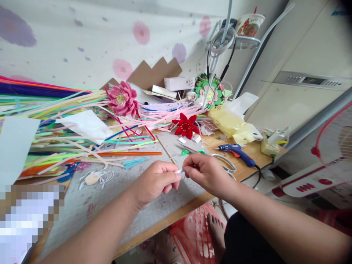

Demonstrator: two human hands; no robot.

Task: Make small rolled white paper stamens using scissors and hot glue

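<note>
Above the front part of the grey cutting mat (115, 205), my left hand (161, 180) pinches a small white strip (180, 171) between thumb and fingers. My right hand (206, 171) meets it from the other side, its fingertips closed on the same strip. Whether the strip is paper or tape I cannot tell. Just behind my hands lie green-handled scissors (184, 151), partly covered by the right hand. A red flower (186, 125) with yellow stamens rests beyond them, with small white paper pieces (197, 139) in front of it.
Bundles of coloured pipe cleaners (82, 146) cover the left side, with a pink flower (123, 98) behind. A blue glue gun (238, 153) and rolls of wire (225, 163) lie to the right. A white spool (92, 178) sits on the mat. A fan (310, 179) stands beyond the table edge.
</note>
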